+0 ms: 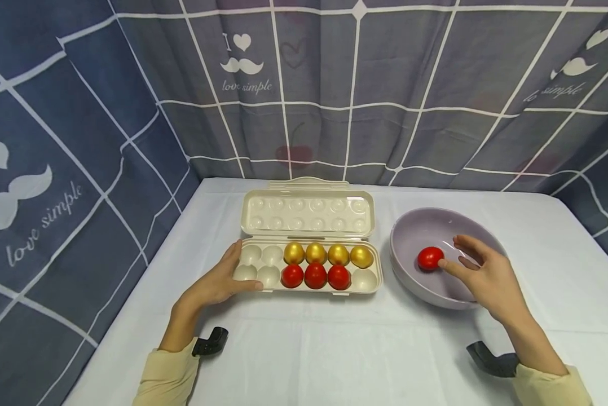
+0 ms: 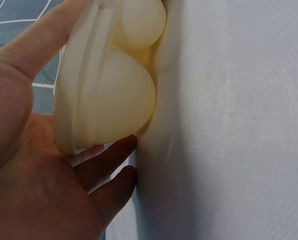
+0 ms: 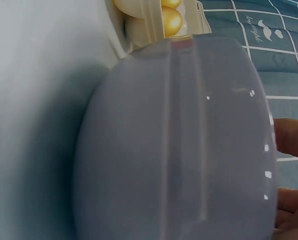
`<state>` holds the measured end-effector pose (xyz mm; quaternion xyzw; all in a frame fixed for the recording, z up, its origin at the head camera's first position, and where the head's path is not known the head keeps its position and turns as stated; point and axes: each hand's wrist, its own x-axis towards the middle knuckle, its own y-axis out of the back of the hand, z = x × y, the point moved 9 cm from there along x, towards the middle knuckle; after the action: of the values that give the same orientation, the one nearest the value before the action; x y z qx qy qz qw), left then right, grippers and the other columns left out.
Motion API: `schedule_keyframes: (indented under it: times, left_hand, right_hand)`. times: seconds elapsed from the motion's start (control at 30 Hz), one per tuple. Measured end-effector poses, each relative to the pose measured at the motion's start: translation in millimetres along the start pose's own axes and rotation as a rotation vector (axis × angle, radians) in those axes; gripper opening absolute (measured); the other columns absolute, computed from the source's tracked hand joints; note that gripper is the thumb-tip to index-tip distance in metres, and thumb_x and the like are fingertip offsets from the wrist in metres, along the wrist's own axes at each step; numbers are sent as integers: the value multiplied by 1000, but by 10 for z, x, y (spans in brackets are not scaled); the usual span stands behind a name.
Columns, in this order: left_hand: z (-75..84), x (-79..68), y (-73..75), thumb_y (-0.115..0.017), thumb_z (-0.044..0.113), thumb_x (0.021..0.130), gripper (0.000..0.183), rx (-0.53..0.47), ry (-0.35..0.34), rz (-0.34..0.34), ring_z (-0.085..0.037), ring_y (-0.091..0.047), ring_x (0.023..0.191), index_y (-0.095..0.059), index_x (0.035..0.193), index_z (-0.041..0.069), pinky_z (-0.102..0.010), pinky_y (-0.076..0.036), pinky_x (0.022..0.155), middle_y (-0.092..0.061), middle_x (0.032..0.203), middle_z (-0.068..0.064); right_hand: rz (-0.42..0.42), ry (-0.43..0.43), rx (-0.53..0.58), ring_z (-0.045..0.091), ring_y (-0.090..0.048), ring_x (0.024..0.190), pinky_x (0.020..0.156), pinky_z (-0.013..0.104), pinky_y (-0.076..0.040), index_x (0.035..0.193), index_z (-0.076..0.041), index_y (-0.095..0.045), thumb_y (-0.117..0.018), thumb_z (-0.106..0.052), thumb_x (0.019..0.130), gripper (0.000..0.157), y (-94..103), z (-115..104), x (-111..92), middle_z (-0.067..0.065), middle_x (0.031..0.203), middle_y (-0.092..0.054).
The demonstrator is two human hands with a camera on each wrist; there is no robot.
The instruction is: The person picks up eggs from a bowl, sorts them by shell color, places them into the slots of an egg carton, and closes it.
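A cream egg carton (image 1: pixel 373 282) lies on the table with its lid (image 1: pixel 308 210) raised. Several gold eggs (image 1: pixel 338 255) sit in its back row and three red eggs (image 1: pixel 316 276) in the front row. My left hand (image 1: pixel 217 285) holds the carton's left end, thumb along the front edge, fingers around the end wall; the left wrist view shows its rounded cups (image 2: pixel 126 95) beside the thumb. Over the purple bowl (image 1: pixel 410 282) is my right hand (image 1: pixel 492 279), fingers spread, its thumb tip beside a single red egg (image 1: pixel 430 258). Whether thumb and egg touch, I cannot tell.
A white cloth (image 1: pixel 334 349) covers the table. Dark checked curtains (image 1: pixel 324 129) stand behind and at both sides. The bowl is just right of the carton, with a narrow gap between them. Black wrist mounts (image 1: pixel 493 360) sit at both cuffs.
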<state>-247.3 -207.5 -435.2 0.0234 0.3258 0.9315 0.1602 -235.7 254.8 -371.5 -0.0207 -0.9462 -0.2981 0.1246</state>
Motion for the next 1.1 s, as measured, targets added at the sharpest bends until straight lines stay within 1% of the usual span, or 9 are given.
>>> schedule_keyframes:
  times: [0.07,0.17,0.23,0.33,0.4,0.47,0.67,0.83,1.1]
  left_hand:
    - [-3,7,-7,-81,30,82,112,-2,-2,-1,-38,-3,147,-3,156,-3,-59,-7,115,-4,162,-22]
    - [13,22,-22,-81,30,82,111,-8,-19,-9,-37,-5,147,-4,156,-2,-59,-8,115,-6,162,-21]
    - [24,31,-22,-81,29,82,111,-12,-29,-6,-35,-7,147,-5,157,-1,-58,-9,115,-8,161,-20]
    - [40,36,-17,-81,29,82,110,-16,-38,-5,-35,-9,146,-6,157,0,-58,-10,115,-10,161,-19]
    - [37,35,-11,-81,30,82,111,-9,-35,-6,-36,-9,147,-6,157,-1,-58,-10,115,-9,161,-19]
    - [30,34,-4,-81,31,82,112,1,-27,-6,-37,-7,147,-5,157,-1,-59,-9,114,-7,161,-20]
    - [21,36,9,-81,31,81,112,3,-26,1,-36,-7,147,-5,157,0,-58,-9,115,-8,161,-20]
    - [6,32,10,-81,31,82,112,10,-24,0,-37,-6,147,-5,157,-1,-59,-9,115,-7,161,-21]
    - [-8,19,3,-81,29,82,111,7,-18,1,-38,-5,147,-6,157,-1,-60,-8,114,-7,161,-22]
  right_hand:
    - [-10,0,13,27,-54,122,85,7,-42,138,13,-46,-76,-10,87,64,-22,11,42,31,133,-52]
    - [-20,-1,17,6,-55,116,85,7,-43,137,14,-47,-76,-9,86,63,-54,29,90,31,132,-53]
    - [-34,-10,12,1,-54,113,85,7,-43,136,14,-47,-77,-10,86,63,-85,40,125,31,132,-54]
    - [-70,-28,-15,19,-59,118,86,6,-43,136,14,-48,-77,-15,87,63,-141,39,178,31,131,-55]
    - [-107,-45,-24,38,-56,121,88,10,-44,137,14,-47,-76,-17,88,65,-185,40,206,32,132,-54]
    - [-142,-59,-39,47,-53,121,94,19,-46,137,16,-45,-75,-18,88,67,-225,49,221,34,132,-53]
    - [-186,-56,-92,53,-50,120,99,56,-40,135,20,-44,-76,-15,87,67,-284,57,206,38,131,-51]
    - [-198,-33,-115,54,-52,116,98,59,-40,130,19,-49,-75,-12,87,60,-330,55,195,37,129,-53]
    - [-240,-63,-118,51,-52,118,97,58,-42,132,19,-47,-75,-15,88,62,-401,72,196,36,132,-51]
